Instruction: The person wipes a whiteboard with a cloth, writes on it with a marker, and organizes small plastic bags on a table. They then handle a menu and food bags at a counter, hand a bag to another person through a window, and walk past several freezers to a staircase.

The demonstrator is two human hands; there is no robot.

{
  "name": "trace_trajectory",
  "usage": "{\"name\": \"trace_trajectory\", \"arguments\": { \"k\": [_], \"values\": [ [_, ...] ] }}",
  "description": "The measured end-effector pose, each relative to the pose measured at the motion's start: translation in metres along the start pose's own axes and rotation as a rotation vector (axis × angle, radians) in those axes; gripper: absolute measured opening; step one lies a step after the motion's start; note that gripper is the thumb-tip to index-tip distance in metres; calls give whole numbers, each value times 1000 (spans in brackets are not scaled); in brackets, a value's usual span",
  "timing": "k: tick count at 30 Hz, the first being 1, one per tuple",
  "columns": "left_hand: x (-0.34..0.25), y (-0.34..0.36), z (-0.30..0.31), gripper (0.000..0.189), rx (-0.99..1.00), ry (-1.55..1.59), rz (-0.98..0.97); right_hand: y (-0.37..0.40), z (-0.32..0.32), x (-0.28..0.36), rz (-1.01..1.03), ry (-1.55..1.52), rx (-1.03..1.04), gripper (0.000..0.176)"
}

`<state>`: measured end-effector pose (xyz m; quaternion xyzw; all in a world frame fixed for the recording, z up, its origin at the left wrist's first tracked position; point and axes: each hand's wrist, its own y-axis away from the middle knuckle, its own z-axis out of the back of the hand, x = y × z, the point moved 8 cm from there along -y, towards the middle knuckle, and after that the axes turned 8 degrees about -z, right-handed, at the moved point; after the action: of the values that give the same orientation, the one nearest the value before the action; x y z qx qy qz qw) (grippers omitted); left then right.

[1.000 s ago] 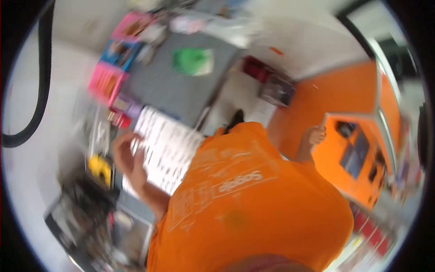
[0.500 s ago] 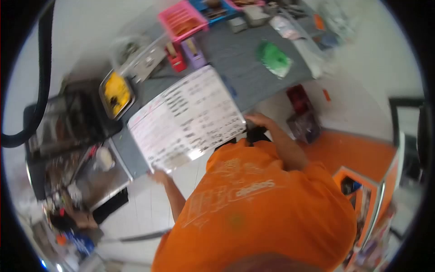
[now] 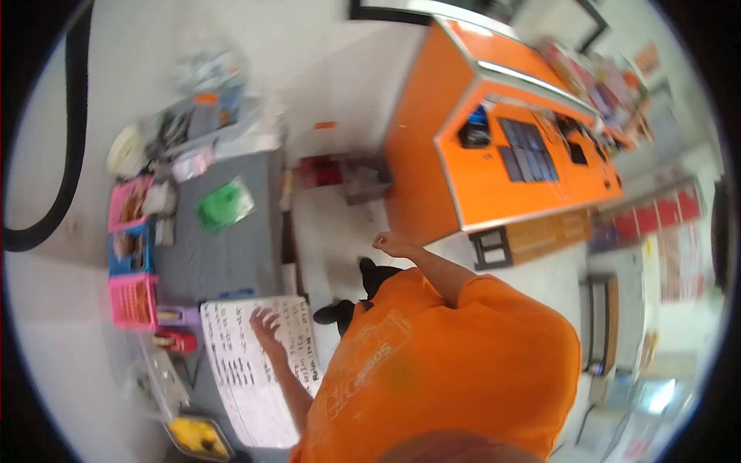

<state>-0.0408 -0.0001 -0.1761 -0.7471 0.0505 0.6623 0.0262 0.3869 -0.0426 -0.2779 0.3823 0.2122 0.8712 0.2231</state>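
A white board (image 3: pixel 239 386) covered in handwriting lies on the grey table. Over its upper part is my left hand (image 3: pixel 266 328), fingers spread and holding nothing. My right hand (image 3: pixel 392 245) hangs in the air to the right of the table, above the floor and apart from the board. Its fingers are curled in loosely, with nothing visible in them. A blue marker-like item (image 3: pixel 236 293) lies at the board's upper edge. Beyond it on the table sits a green bundle in clear plastic (image 3: pixel 224 204).
Pink baskets (image 3: pixel 133 301), a blue basket (image 3: pixel 130 251) and purple and red tape dispensers (image 3: pixel 176 342) line the table's left side. A tray with yellow contents (image 3: pixel 197 437) is at the bottom. An orange counter (image 3: pixel 421 147) with dark flat items stands ahead right, near dark red boxes (image 3: pixel 320 171).
My view has swung to the right, bringing the orange counter into the middle. Both hands have come off the board's edges; the board lies on the table.
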Motion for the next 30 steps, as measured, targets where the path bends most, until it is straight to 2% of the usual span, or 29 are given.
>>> {"name": "trace_trajectory", "arguments": {
  "k": [2, 3, 4, 6, 8, 10, 12, 13, 15, 18, 19, 20, 22, 23, 24, 25, 27, 29, 30],
  "values": [
    [17, -21, -6, 56, -35, -57, 28, 12, 29, -56, -121, -166, -136, 35],
    [26, -28, -12, 56, -90, -32, 50, 2, 26, -98, -141, -259, -153, 32],
    [35, -33, -18, 56, -152, -7, 74, 11, 38, -112, -143, -275, -191, 32],
    [53, -39, -51, 56, -129, 82, 84, 38, 65, -119, 21, -313, -235, 30],
    [76, -31, -108, 58, -56, 111, 198, 63, 83, -136, -11, -413, -212, 30],
    [93, -10, -178, 62, 57, 121, 304, 97, 107, -140, 55, -347, -225, 31],
    [122, 16, -248, 62, 136, 128, 435, 125, 127, -157, 294, -161, -350, 33],
    [132, 24, -284, 62, 154, 137, 421, 139, 145, -175, 297, -155, -373, 33],
    [150, 52, -355, 62, 214, 101, 538, 190, 179, -197, 219, -328, -229, 33],
    [138, 76, -460, 61, 325, 50, 487, 244, 250, -267, 188, -486, -342, 30],
    [128, 82, -490, 54, 365, 37, 462, 242, 273, -301, -30, -228, -365, 29],
    [125, 88, -510, 54, 376, 39, 462, 252, 300, -318, -36, -229, -375, 29],
    [108, 81, -557, 44, 566, -159, 177, 273, 367, -352, -14, -417, -544, 26],
    [107, 73, -572, 38, 594, -206, 52, 271, 393, -367, -12, -415, -555, 26],
    [111, 63, -584, 38, 599, -202, 39, 273, 429, -380, 53, -425, -705, 23],
    [108, 49, -593, 38, 538, -204, 15, 278, 466, -388, 119, -434, -856, 20],
    [102, 21, -617, 37, 488, -202, -25, 292, 534, -403, 174, -442, -991, 20],
    [90, -13, -625, 33, 259, -154, -122, 321, 603, -405, 205, -405, -1086, 15],
    [89, -33, -635, 33, 268, -151, -124, 335, 634, -406, 219, -368, -1148, 12]
  ]
}}
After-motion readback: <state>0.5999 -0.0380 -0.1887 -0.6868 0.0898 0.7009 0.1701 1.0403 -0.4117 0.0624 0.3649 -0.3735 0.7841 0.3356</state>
